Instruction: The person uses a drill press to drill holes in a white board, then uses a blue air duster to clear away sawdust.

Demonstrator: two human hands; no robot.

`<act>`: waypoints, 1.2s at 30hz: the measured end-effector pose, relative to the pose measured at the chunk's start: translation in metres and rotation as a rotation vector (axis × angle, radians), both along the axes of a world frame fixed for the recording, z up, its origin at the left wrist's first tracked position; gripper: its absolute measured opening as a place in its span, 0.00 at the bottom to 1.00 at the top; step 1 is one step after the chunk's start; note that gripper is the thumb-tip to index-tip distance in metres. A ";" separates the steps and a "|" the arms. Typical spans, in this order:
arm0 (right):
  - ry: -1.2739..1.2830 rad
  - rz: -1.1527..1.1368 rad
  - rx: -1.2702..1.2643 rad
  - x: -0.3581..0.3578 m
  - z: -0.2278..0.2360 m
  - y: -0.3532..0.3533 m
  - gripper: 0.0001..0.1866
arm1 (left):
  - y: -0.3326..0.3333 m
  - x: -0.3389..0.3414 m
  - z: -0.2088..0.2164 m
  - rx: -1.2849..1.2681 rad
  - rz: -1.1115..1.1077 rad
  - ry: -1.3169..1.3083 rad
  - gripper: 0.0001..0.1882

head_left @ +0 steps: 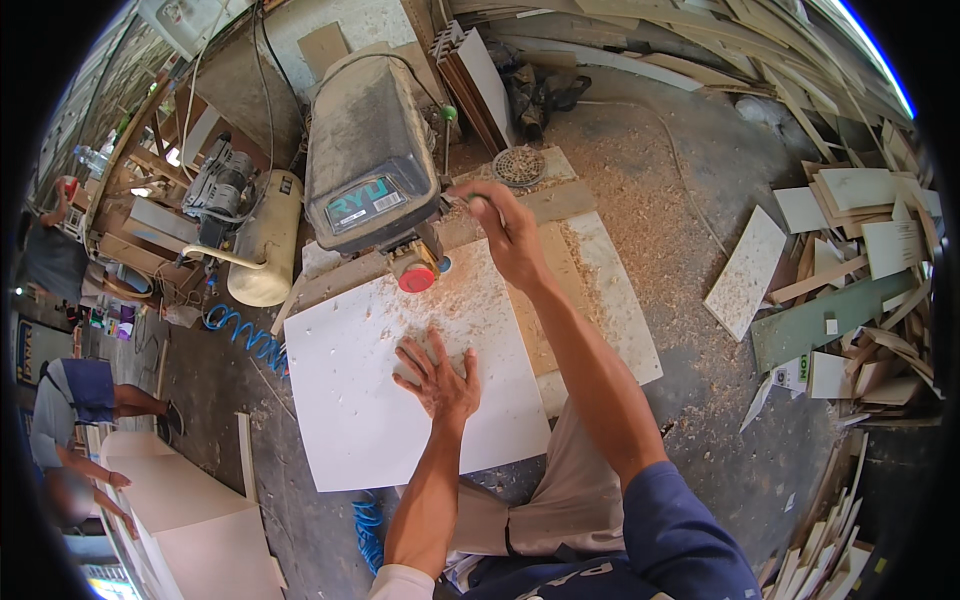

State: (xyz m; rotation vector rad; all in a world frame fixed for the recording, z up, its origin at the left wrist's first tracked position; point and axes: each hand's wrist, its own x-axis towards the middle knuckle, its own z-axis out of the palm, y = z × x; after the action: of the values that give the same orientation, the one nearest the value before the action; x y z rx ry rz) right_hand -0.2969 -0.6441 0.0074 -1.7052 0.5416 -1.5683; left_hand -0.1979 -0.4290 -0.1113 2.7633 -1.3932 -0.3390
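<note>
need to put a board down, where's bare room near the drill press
Bare patches: the white panel left of the left hand, and the dusty floor between the drill press and the offcut pile. Crowded: under the drill head, by the right hand.

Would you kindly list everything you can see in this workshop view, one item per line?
white panel: one, white, flat under the drill press, sawdust on its top.
drill press: one, grey and dusty, above the panel's far edge.
red cap: one, red, at the drill head's underside.
air compressor tank: one, cream, left of the drill press.
blue coiled hose: one, blue, on the floor by the tank.
offcut boards: many, pale, heaped at right.
another person: one, at far left by pale panels.
left hand: flat on the white panel.
right hand: grip on the drill press lever.
</note>
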 end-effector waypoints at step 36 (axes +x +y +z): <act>0.043 -0.246 -0.142 -0.002 -0.021 0.021 0.07 | -0.002 -0.002 -0.002 -0.002 -0.016 0.005 0.46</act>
State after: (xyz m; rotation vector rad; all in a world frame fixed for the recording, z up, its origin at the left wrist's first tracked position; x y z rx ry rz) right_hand -0.2985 -0.6234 -0.0132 -1.8374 0.6981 -1.7822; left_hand -0.1996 -0.4312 -0.1129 2.7492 -1.4149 -0.3439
